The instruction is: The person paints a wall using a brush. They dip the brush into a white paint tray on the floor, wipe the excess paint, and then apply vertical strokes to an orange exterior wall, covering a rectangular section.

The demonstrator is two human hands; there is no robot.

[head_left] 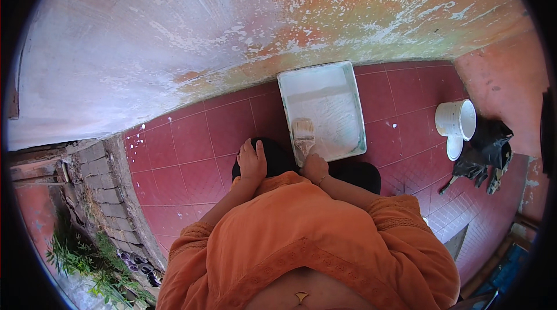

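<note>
soft daylight; pale glare on floor tiles, lower right; edges bow near the black rim.

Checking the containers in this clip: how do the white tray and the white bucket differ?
The tray is shallow and rectangular; the bucket is round and deeper. The tray lies right before the person, with the brush in the right hand at its near left part; the bucket stands off to the right. Both are whitish and on the red tiled floor.
</note>
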